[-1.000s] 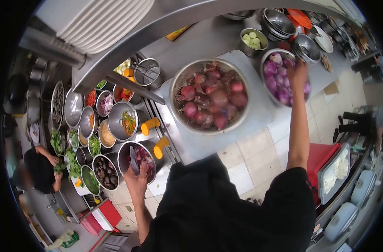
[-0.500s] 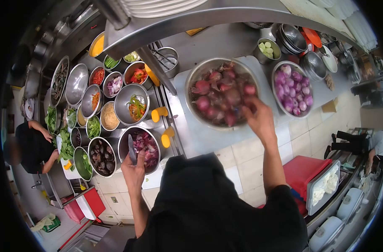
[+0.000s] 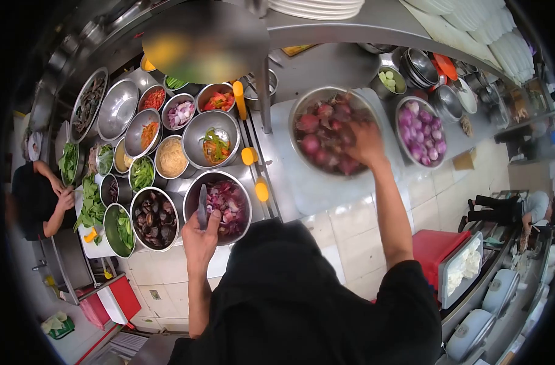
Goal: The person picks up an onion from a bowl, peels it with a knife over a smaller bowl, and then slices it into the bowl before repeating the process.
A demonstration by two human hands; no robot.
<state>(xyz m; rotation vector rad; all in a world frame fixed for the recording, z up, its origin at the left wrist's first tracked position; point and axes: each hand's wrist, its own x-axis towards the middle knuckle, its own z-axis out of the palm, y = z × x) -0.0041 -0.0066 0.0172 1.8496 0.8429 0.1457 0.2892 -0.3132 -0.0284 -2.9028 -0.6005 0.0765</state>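
Note:
My left hand [image 3: 201,240] is closed round a knife [image 3: 202,208], its blade pointing up over the near side of a steel bowl [image 3: 248,213] of onion peelings and pieces [image 3: 227,204]. My right hand [image 3: 366,146] reaches into a large steel bowl [image 3: 297,100] of unpeeled red onions [image 3: 311,144]; its fingertips are blurred and partly hidden among them, so any hold is unclear. That bowl rests on a white cutting board [image 3: 283,173]. To its right, another bowl [image 3: 401,143] holds peeled purple onions [image 3: 425,132].
Bowls of mushrooms [image 3: 154,219], pepper strips [image 3: 215,148] and other cut vegetables crowd the left. A metal post [image 3: 265,100] stands beside the board, below a shelf with plates [image 3: 317,7]. One person [image 3: 37,198] is at far left, another [image 3: 515,210] at far right.
The view has shifted, so the counter appears displaced. My right hand has moved deeper into the unpeeled onions. My left hand still holds the knife by the peelings bowl.

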